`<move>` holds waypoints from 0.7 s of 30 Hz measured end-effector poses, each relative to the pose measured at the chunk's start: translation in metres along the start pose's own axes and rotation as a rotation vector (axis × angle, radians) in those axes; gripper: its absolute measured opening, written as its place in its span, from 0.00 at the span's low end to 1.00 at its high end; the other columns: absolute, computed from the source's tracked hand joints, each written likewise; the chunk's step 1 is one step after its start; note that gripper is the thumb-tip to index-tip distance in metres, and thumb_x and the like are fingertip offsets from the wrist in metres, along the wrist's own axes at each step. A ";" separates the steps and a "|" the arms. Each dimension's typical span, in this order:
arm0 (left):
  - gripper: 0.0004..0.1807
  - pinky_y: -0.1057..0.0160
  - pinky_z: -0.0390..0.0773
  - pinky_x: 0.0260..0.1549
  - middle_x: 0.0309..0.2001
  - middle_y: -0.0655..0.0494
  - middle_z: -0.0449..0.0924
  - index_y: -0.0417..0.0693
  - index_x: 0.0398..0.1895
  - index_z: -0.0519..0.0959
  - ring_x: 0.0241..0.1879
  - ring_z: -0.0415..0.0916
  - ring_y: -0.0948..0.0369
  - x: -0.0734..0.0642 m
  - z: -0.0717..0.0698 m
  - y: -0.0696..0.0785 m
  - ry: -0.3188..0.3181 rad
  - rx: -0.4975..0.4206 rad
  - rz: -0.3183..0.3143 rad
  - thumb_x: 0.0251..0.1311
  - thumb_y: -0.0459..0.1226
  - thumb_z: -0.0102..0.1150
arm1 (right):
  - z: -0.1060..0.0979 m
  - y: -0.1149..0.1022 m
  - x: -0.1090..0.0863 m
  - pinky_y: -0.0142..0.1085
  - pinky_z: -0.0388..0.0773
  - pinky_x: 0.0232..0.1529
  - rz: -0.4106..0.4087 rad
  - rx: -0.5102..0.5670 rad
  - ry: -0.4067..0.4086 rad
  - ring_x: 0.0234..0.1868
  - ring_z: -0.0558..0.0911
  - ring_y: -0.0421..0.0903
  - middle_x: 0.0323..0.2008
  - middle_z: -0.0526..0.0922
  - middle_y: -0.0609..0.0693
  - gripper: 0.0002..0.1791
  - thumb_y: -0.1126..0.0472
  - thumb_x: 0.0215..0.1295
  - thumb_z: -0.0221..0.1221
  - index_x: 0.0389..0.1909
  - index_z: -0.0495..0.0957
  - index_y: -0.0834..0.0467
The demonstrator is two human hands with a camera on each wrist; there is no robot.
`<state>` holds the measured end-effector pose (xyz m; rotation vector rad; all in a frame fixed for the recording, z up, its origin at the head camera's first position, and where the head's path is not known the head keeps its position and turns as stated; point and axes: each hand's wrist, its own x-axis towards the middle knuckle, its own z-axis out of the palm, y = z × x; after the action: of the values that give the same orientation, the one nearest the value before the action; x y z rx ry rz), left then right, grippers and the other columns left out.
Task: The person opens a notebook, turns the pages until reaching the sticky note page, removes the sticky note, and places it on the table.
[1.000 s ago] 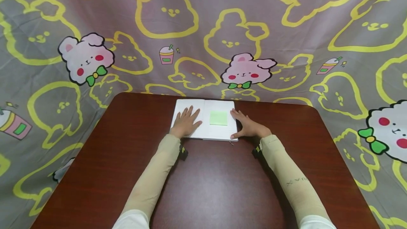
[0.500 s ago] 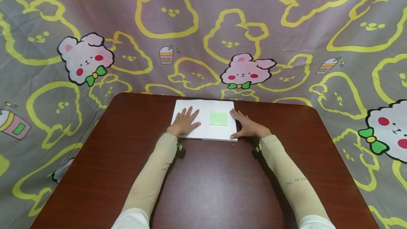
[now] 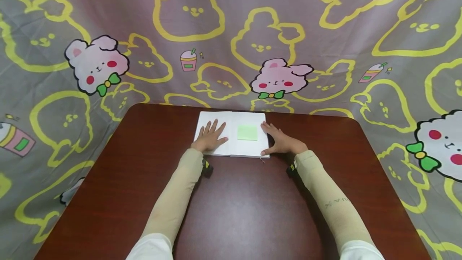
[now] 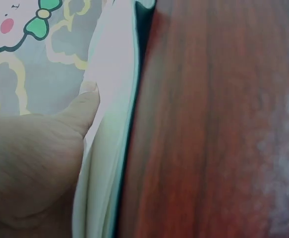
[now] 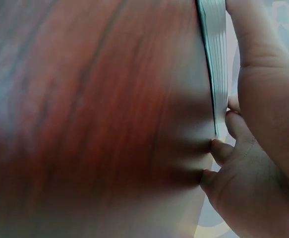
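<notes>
An open notebook (image 3: 236, 147) with white pages lies at the far side of the table. A pale green sticky note pad (image 3: 247, 133) sits on its right page. My left hand (image 3: 210, 137) rests on the left page with fingers spread; in the left wrist view its thumb (image 4: 87, 101) lies along the page above the layered page edges. At the notebook's right edge is my right hand (image 3: 283, 141), its thumb at the near corner and its fingertips farther up that edge. In the right wrist view, several fingers (image 5: 223, 151) reach down beside the page block.
The dark red-brown wooden table (image 3: 245, 212) stretches toward me between my forearms. A thin ribbon end (image 3: 262, 160) pokes out under the notebook's near right corner. A patterned cloth curtain (image 3: 216, 23) hangs behind the table and along both sides.
My left hand has shifted very slightly left on the page over the last second. The right hand, notebook and sticky note pad keep their places.
</notes>
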<state>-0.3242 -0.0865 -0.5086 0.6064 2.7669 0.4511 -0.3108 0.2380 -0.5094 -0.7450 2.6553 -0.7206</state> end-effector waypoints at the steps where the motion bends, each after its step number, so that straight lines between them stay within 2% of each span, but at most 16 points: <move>1: 0.36 0.41 0.31 0.66 0.74 0.46 0.28 0.58 0.74 0.40 0.71 0.25 0.44 0.000 0.000 0.000 0.001 0.002 -0.001 0.68 0.58 0.34 | -0.001 0.000 0.000 0.59 0.38 0.67 -0.004 -0.004 0.001 0.73 0.37 0.57 0.74 0.37 0.55 0.67 0.36 0.40 0.69 0.73 0.38 0.57; 8: 0.36 0.41 0.32 0.66 0.74 0.46 0.28 0.59 0.74 0.40 0.71 0.26 0.44 0.001 0.000 0.000 0.010 0.015 0.001 0.68 0.58 0.34 | -0.003 -0.003 -0.003 0.55 0.42 0.69 0.013 -0.014 0.001 0.73 0.38 0.54 0.74 0.37 0.55 0.66 0.34 0.41 0.67 0.73 0.39 0.57; 13: 0.36 0.41 0.32 0.66 0.74 0.47 0.29 0.60 0.74 0.41 0.71 0.26 0.44 -0.001 0.000 -0.002 0.014 0.001 -0.005 0.67 0.58 0.34 | -0.001 -0.008 -0.004 0.49 0.49 0.69 -0.019 -0.054 0.057 0.73 0.44 0.50 0.73 0.43 0.55 0.63 0.35 0.44 0.67 0.73 0.43 0.60; 18: 0.37 0.42 0.30 0.66 0.74 0.48 0.28 0.61 0.74 0.40 0.72 0.25 0.45 0.000 0.002 -0.003 0.005 -0.003 -0.017 0.67 0.59 0.34 | 0.002 -0.030 0.001 0.45 0.57 0.67 -0.102 -0.177 0.128 0.70 0.54 0.51 0.71 0.53 0.58 0.48 0.49 0.54 0.65 0.70 0.52 0.62; 21: 0.37 0.43 0.27 0.66 0.74 0.50 0.25 0.62 0.74 0.37 0.71 0.22 0.47 0.003 0.005 -0.004 -0.011 0.006 -0.022 0.67 0.60 0.32 | 0.007 -0.049 0.009 0.44 0.62 0.64 -0.135 -0.308 0.133 0.68 0.59 0.52 0.69 0.58 0.59 0.41 0.58 0.55 0.62 0.69 0.56 0.64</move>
<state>-0.3261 -0.0872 -0.5154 0.5771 2.7630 0.4337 -0.2955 0.1940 -0.4901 -0.9960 2.8978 -0.4074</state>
